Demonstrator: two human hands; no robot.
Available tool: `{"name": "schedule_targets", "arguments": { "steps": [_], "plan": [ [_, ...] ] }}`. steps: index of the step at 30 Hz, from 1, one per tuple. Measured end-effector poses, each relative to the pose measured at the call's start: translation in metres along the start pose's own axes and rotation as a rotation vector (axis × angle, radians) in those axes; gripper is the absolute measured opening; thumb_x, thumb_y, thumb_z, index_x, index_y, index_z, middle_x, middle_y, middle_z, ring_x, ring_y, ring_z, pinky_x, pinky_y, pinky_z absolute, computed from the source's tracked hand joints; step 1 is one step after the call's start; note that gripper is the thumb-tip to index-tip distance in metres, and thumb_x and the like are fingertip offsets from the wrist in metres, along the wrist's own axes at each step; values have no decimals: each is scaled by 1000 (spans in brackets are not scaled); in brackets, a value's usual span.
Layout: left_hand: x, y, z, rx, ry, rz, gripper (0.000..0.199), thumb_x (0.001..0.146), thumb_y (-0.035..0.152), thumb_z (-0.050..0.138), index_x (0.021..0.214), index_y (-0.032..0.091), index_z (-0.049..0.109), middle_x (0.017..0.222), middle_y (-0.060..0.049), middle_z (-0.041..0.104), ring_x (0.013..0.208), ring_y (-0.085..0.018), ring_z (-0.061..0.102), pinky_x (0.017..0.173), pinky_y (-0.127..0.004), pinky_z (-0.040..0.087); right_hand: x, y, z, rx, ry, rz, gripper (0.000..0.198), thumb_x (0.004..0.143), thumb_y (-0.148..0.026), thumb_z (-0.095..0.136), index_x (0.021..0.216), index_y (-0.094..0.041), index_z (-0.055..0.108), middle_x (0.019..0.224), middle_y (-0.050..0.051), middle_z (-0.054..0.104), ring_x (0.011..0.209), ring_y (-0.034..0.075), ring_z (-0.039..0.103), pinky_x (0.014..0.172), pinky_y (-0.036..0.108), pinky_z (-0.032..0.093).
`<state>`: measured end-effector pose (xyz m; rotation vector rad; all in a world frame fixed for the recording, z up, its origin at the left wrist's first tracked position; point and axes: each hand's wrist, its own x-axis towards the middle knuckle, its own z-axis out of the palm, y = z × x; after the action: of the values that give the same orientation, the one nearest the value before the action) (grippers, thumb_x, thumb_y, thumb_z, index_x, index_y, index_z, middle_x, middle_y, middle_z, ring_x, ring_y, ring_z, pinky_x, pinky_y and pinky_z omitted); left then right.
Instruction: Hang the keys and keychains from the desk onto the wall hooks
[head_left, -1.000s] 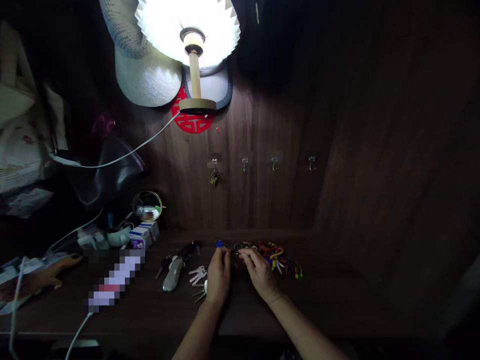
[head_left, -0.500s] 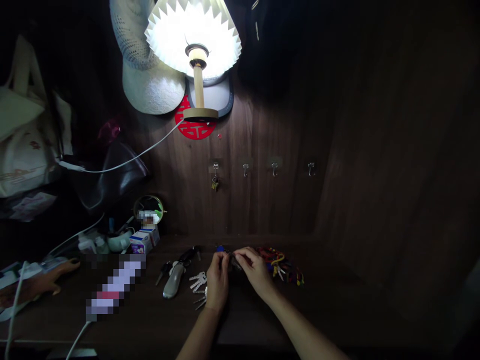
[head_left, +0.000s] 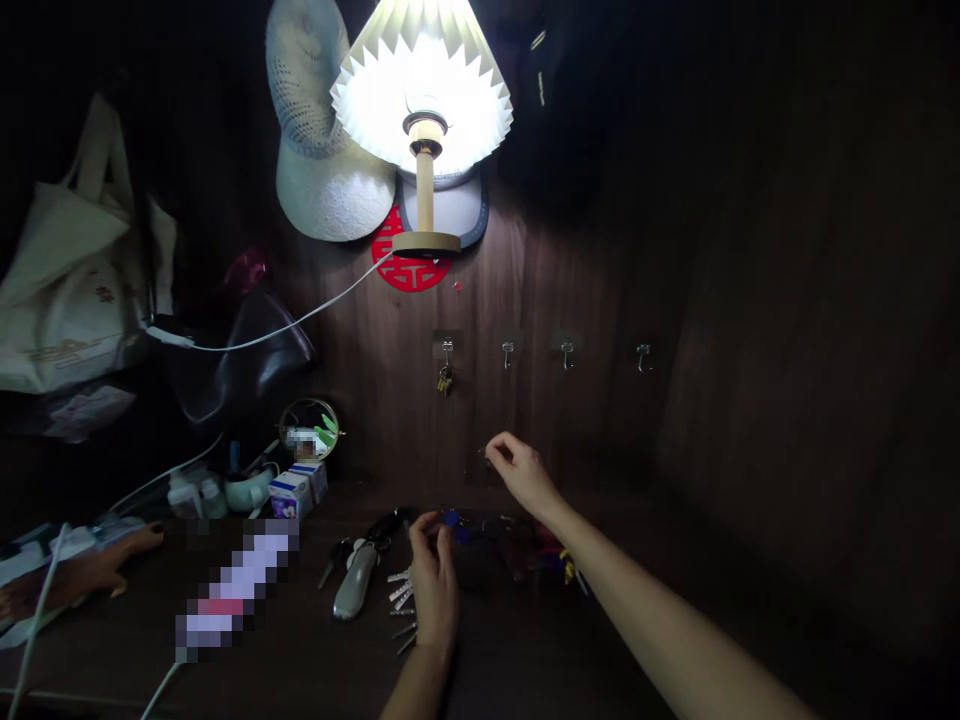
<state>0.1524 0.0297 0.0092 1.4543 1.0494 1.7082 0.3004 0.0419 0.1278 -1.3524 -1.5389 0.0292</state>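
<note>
My right hand (head_left: pixel 526 477) is raised above the table in front of the wall, below the hooks. Its thumb and forefinger pinch a small, dim thing with a faint glint, too dark to make out. Lower down, my left hand (head_left: pixel 435 580) is over the table, fingers loosely bent and apart, with nothing visible in them. Just left of it lie several silver keys (head_left: pixel 401 592), partly covered by the hand. A blue tag (head_left: pixel 451 518) rests beyond its fingertips. Bright coloured cords (head_left: pixel 564 562) lie partly behind my right forearm.
Metal hooks (head_left: pixel 568 354) line the wooden wall; a bunch of keys (head_left: pixel 445 380) hangs from the leftmost. A lit lamp (head_left: pixel 425 190) is above. On the left are a silver key holder (head_left: pixel 355 582), small boxes (head_left: pixel 291 494), a round mirror (head_left: pixel 309 428) and a white cable (head_left: pixel 292 325).
My right hand has risen from the table toward the wall, carrying the small thing. My left hand has parted from it and stays low. The view has shifted slightly left and up.
</note>
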Motion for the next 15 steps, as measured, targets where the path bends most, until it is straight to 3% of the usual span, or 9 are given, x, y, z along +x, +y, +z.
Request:
{"name": "schedule_targets", "arguments": {
  "steps": [8,15],
  "plan": [
    [0,-3,3,15,6,-37,25,85,38,43,99,19,51,87,-6,63,83,-19,61,76,-33,48,86,-22,8,5,134,-43,15,73,-29,51,66,-21,61,62,-2,62,61,14,55,59,22,38],
    [0,-9,5,40,-46,-64,25,87,37,40,100,19,51,87,-6,64,82,-19,62,75,-31,47,136,-37,32,-13,175,-11,12,71,-23,55,64,-21,64,64,-2,65,65,13,58,61,22,40]
  ]
}}
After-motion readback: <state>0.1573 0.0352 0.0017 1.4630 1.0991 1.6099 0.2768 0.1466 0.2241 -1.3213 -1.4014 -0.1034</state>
